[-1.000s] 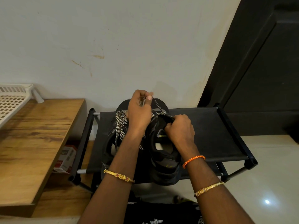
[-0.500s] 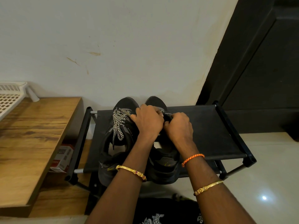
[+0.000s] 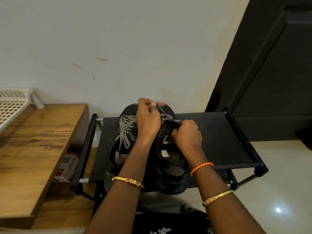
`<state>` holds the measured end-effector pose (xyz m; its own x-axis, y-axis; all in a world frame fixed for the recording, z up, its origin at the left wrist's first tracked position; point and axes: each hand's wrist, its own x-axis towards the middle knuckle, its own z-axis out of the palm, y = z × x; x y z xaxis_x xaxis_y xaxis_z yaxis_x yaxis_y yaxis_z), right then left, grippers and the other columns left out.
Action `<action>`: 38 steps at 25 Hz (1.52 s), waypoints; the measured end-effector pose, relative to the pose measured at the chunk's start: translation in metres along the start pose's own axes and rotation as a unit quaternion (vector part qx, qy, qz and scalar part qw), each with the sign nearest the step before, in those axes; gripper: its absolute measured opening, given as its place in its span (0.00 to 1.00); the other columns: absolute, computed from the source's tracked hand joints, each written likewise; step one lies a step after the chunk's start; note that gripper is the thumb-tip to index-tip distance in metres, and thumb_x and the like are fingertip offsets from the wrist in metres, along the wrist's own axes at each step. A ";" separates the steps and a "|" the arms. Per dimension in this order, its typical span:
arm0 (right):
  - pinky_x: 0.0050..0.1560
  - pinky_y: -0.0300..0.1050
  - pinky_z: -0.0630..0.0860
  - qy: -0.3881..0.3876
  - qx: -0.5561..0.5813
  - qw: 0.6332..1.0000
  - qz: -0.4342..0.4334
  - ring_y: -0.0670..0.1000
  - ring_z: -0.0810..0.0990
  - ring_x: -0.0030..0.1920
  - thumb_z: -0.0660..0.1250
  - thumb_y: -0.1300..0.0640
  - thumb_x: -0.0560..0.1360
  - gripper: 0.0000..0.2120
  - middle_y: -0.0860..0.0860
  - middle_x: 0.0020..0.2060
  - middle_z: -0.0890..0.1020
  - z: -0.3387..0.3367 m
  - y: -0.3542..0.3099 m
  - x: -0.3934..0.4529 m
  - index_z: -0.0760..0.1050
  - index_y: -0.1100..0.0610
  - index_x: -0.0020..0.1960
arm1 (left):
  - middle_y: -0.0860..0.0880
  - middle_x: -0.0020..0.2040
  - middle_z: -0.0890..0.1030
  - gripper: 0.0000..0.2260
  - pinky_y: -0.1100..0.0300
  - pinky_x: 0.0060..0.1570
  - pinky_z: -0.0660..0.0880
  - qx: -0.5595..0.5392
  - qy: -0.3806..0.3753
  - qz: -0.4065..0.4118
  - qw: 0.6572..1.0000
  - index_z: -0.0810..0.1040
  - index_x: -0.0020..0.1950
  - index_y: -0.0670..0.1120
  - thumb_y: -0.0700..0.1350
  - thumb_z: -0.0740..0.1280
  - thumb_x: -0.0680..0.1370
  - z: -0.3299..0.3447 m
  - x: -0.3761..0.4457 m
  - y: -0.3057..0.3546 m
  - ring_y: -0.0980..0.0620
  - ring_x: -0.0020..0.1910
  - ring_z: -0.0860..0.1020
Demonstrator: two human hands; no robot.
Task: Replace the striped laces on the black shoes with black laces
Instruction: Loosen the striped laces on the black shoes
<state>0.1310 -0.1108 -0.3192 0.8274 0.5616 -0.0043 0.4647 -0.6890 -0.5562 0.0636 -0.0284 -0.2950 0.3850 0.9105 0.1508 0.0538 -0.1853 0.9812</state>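
Note:
Two black shoes stand side by side on a black shoe rack [image 3: 219, 141], toes toward the wall. The left shoe [image 3: 116, 159] keeps its black-and-white striped lace [image 3: 125, 130], bunched and loose. My left hand [image 3: 147, 119] is raised above the right shoe [image 3: 172, 173], pinching a stretch of that shoe's striped lace [image 3: 161, 109] pulled up taut. At the right shoe's tongue, my right hand [image 3: 186, 134] grips the upper and holds it down. No black laces are visible.
A wooden table [image 3: 33, 149] stands on the left with a white plastic basket [image 3: 11, 105] at its far corner. A small red-and-white box [image 3: 67, 164] sits beneath it. The wall is close behind; a dark door [image 3: 270, 65] is at the right.
My left hand has risen from the right shoe's eyelets, drawing the striped lace upward and toward the wall. My right hand has stayed on the shoe's upper.

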 end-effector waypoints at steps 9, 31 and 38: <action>0.38 0.44 0.74 -0.123 0.011 0.992 -0.024 0.55 0.79 0.43 0.65 0.56 0.70 0.11 0.55 0.43 0.80 -0.019 0.010 0.018 0.78 0.58 0.51 | 0.48 0.55 0.79 0.09 0.48 0.58 0.63 0.402 -0.077 0.015 0.912 0.81 0.53 0.53 0.45 0.64 0.76 0.028 -0.005 -0.023 0.45 0.58 0.75; 0.46 0.47 0.75 -0.004 0.061 0.995 -0.081 0.53 0.77 0.49 0.66 0.52 0.73 0.13 0.53 0.51 0.77 -0.011 -0.004 0.011 0.77 0.53 0.56 | 0.49 0.59 0.68 0.19 0.49 0.64 0.68 0.248 -0.065 0.019 0.966 0.72 0.62 0.47 0.49 0.67 0.72 -0.019 -0.033 0.003 0.48 0.61 0.70; 0.47 0.48 0.74 -0.053 -0.037 0.978 -0.199 0.56 0.77 0.53 0.64 0.60 0.75 0.11 0.55 0.53 0.77 -0.004 -0.012 0.029 0.81 0.54 0.55 | 0.47 0.51 0.67 0.09 0.54 0.48 0.70 0.298 -0.166 -0.053 0.939 0.72 0.48 0.45 0.48 0.64 0.71 -0.012 -0.036 -0.008 0.43 0.51 0.73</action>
<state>0.1503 -0.0878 -0.3092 0.5408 0.8337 0.1114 0.7679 -0.4352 -0.4700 0.0385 -0.0556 -0.3067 0.6093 0.7881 -0.0869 0.5753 -0.3641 0.7324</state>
